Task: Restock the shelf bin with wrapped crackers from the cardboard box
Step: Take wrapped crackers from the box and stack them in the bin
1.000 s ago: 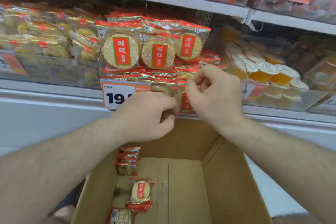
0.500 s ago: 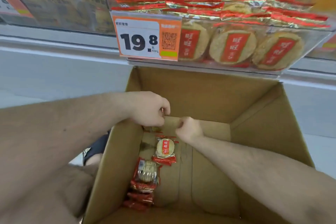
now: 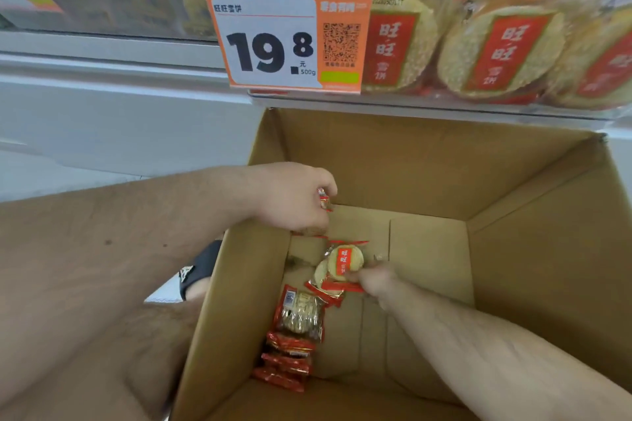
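One cracker pack (image 3: 342, 263) upright, right hand (image 3: 374, 278) gripping

R hand (image 3: 374, 278) now on cracker (image 3: 342, 263), seemingly.

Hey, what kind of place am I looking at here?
Most likely a grocery or snack shop aisle. A price tag reading 19.8 per 500g hangs on a clear shelf bin stacked with wrapped crackers, and an open cardboard box sits below for restocking.

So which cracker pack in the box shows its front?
The cracker pack at the right hand: its red label faces up. The next pack shows a barcode side; the others lie edge-on.
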`<state>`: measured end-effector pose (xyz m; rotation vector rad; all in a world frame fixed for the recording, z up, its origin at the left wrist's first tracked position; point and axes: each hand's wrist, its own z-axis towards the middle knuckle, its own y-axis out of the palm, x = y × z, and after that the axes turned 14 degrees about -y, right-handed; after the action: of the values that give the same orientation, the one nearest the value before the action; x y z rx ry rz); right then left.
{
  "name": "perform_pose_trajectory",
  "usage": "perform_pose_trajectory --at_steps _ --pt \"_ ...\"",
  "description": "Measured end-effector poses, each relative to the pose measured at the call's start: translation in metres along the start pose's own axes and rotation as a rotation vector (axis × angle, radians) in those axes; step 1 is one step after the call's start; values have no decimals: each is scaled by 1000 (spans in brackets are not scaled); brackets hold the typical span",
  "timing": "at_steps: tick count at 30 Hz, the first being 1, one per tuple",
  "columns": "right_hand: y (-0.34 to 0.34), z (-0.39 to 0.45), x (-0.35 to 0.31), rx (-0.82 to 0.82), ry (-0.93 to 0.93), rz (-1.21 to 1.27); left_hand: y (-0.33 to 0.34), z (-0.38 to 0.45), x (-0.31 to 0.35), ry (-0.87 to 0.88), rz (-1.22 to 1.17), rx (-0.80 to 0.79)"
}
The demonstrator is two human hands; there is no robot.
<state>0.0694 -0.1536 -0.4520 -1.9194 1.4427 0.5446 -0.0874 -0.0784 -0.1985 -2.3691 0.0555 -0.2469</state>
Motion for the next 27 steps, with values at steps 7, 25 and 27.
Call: perform_pose_trajectory --at_steps 7,25,27 --pt "-35 -49 -70 -497 -156 705 5 3 -6 -60 -270 38" --pt "30 28 5 5 -92 -875 10 17 -20 -68 -126 96" --pt "34 29 1 15 -77 -907 11 18 -23 -66 -138 77"
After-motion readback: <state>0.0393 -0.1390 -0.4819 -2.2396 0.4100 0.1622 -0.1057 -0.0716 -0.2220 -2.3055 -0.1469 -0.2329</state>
